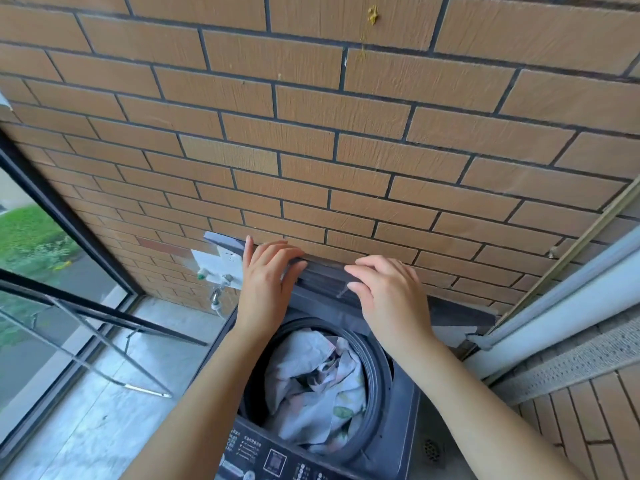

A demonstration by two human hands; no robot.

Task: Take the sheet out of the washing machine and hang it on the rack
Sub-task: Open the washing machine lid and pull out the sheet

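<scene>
Sheet (317, 386) lies crumpled in the washing machine (398, 407) drum; both hands' fingers (277, 252) grip the raised lid (325, 275)

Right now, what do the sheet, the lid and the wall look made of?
Sheet: thin woven fabric, pale with a faint leaf print; it lies crumpled in soft folds.
Lid: dark grey, matte, probably plastic; it is folded in stiff flat panels under both hands.
Wall: tan brick-shaped tiles or facing brick with a rough, scratched face and dark joints.
</scene>
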